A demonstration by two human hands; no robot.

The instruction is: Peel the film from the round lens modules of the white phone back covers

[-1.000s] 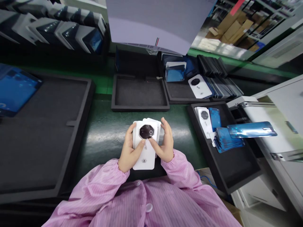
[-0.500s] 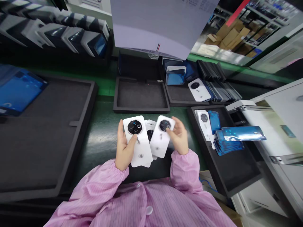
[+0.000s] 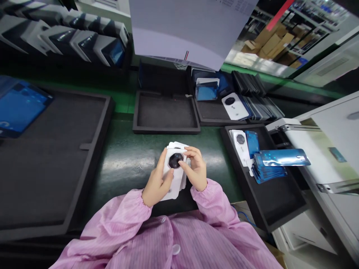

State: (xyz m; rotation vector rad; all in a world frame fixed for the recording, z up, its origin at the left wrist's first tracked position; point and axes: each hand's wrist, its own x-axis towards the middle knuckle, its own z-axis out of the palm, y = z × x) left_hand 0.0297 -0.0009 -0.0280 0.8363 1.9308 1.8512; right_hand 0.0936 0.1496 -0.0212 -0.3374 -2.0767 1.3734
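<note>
Both hands hold a small stack of white phone back covers (image 3: 176, 164) with a black octagonal camera ring, above the green belt (image 3: 126, 157) near my body. My left hand (image 3: 157, 182) cups the stack from the left and below, thumb on the top cover. My right hand (image 3: 195, 169) grips the stack's right edge, fingers curled over the top cover beside the camera ring. Pink sleeves cover both arms.
An empty black foam tray (image 3: 166, 112) lies just beyond the hands. A large black tray (image 3: 53, 157) sits left. Right trays hold white covers (image 3: 239, 144), blue-filmed parts (image 3: 269, 168) and another white cover (image 3: 234, 106). A white machine (image 3: 325, 149) stands far right.
Half a second ago the covers were fanned apart, one in each hand. Now my hands have come back together and the covers are gathered into one stack.
</note>
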